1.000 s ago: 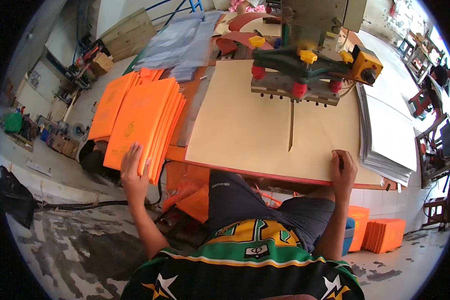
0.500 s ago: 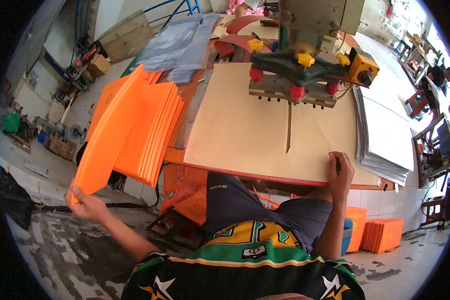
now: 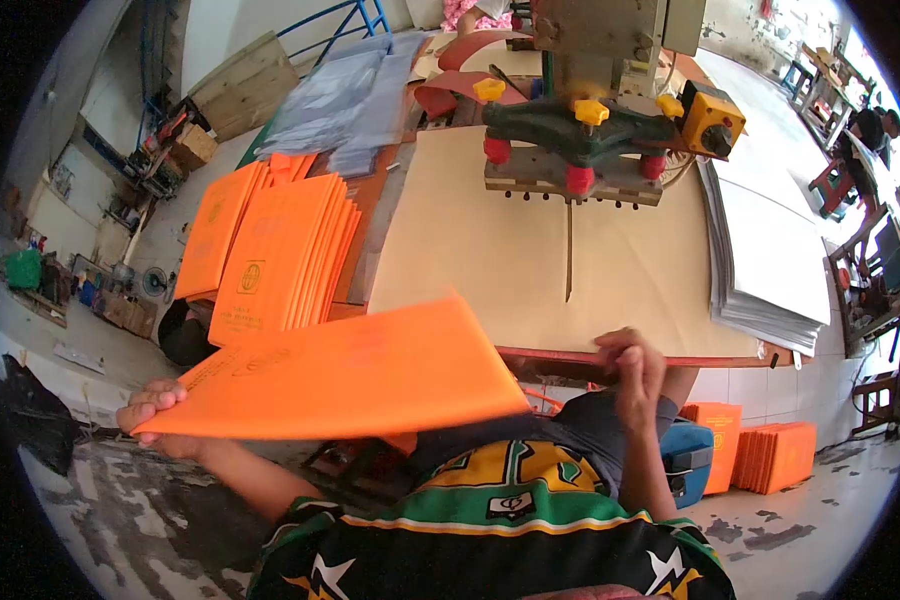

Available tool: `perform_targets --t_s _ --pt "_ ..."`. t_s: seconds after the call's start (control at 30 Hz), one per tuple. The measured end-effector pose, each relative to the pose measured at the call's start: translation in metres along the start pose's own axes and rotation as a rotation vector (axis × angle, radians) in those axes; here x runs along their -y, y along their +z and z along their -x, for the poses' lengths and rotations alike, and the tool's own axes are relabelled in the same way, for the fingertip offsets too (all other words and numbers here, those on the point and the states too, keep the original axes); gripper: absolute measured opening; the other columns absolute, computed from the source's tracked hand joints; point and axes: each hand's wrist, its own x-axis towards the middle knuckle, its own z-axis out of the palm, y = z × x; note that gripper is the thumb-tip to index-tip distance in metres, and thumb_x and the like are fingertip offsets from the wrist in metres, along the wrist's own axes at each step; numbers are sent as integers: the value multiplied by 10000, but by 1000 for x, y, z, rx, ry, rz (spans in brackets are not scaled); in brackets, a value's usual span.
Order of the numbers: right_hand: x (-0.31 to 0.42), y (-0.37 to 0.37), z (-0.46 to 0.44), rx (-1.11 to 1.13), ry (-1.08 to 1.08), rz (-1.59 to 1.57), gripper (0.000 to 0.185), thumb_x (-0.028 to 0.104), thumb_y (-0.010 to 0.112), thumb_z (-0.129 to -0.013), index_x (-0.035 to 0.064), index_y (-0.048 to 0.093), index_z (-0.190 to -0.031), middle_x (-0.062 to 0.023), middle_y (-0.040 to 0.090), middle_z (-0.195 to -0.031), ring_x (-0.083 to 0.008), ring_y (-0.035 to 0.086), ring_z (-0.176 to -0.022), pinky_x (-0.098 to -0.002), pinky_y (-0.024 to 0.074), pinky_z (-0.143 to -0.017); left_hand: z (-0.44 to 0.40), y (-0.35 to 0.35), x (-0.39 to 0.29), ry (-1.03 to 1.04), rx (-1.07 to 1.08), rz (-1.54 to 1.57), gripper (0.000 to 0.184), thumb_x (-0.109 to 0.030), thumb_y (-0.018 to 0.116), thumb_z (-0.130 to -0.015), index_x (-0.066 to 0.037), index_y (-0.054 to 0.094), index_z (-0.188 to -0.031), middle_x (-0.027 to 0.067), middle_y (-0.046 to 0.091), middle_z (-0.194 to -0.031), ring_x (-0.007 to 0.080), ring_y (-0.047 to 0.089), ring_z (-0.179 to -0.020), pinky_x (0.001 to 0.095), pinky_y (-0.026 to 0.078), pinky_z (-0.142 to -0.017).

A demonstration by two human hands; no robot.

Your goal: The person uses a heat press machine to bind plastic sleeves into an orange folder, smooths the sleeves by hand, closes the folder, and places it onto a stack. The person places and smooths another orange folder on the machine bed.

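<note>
My left hand (image 3: 165,418) is closed on one end of an orange folder (image 3: 370,375) with dark print. The folder is held out over my lap, in front of the table's near edge. My right hand (image 3: 633,375) hovers at that edge with fingers loosely bent and apart; I see nothing in it. It is near the folder's far end but not touching it. A stack of orange printed folders (image 3: 275,262) stands on the left of the table. A heat-press machine (image 3: 580,150) rises over a tan sheet (image 3: 470,240) with a dark slit-like strip.
Clear plastic sheets (image 3: 335,95) lie at the back left. A pile of white sheets (image 3: 770,240) rests at the table's right. More orange folders (image 3: 775,455) stand on the floor beside a blue box (image 3: 687,462). Another person (image 3: 875,130) is at the far right.
My left hand has swung the orange folder away from the stack, right and down over my lap. My right hand has shifted left off the tan sheet, its fingers loosening.
</note>
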Motion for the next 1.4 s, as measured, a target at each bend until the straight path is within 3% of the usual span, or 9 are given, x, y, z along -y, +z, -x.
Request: perform_targets --t_s 0.13,0.27,0.3,0.53,0.7,0.87,0.97,1.2,1.4 --pt "10 48 8 422 277 -412 1034 871 234 -1028 -26 697 -1254 -86 739 -1053 -141 639 -836 -270 466 -690 -47 42 20 201 337 326 390 -436 594 -1116 -46 581 -1106 146 750 -972 234 760 -833 343 658 -756" --pt "-4 70 -10 465 401 -812 924 835 216 -1061 30 646 -1206 -51 704 -999 -113 614 -783 -224 404 -602 -81 68 44 335 608 500 396 -432 628 -1100 -37 592 -1096 147 750 -960 232 764 -802 332 667 -718" --pt "-15 55 -22 638 515 -867 919 841 218 -1054 36 640 -1187 -83 707 -1214 -202 664 -1137 -382 504 -991 -85 72 48 375 629 509 398 -431 632 -1099 -35 597 -1096 146 752 -960 233 765 -793 326 665 -704" --pt "14 76 -15 634 982 -930 935 775 307 -1088 22 476 -1615 -209 600 -1535 -310 574 -1434 -488 452 -1188 -92 81 78 272 680 729 368 -408 617 -1113 -41 614 -1137 154 764 -1033 240 778 -901 355 651 -822" --pt "2 82 2 1065 866 -1278 764 310 734 -1033 -59 415 -1621 -166 609 -1541 -241 668 -1333 -397 527 -1135 -86 91 109 173 755 946 373 -408 637 -1102 -46 620 -1189 157 763 -1079 245 774 -965 366 624 -879" --pt "7 75 2 853 814 -1357 714 280 706 -1046 -43 409 -1609 -165 657 -1440 -228 723 -1231 -368 601 -1019 -54 103 136 -158 435 811 629 -451 673 -1073 -37 466 -1499 211 702 -1321 317 631 -1285 432 496 -1127" --pt "18 45 -11 752 629 -1302 736 256 718 -1032 -14 384 -1630 -153 667 -1385 -164 776 -953 -244 605 -585 -26 134 127 -405 108 120 887 -487 642 -1079 8 227 -1688 262 506 -1595 315 541 -1443 434 435 -1218" --pt "96 25 -20 528 258 -448 666 184 724 -1050 -48 440 -1607 -162 645 -1435 -201 556 -1384 -375 399 -1191 19 215 77 -907 13 346 858 -200 693 -1067 -16 183 -1732 189 309 -1757 276 419 -1563 408 377 -1263" --pt "122 20 -19 547 188 -366 623 192 697 -1060 -69 474 -1580 -170 625 -1481 -212 554 -1392 -358 412 -1170 49 251 71 -1008 3 259 950 -99 696 -1057 -55 54 -1756 150 253 -1770 275 364 -1582 422 356 -1275"
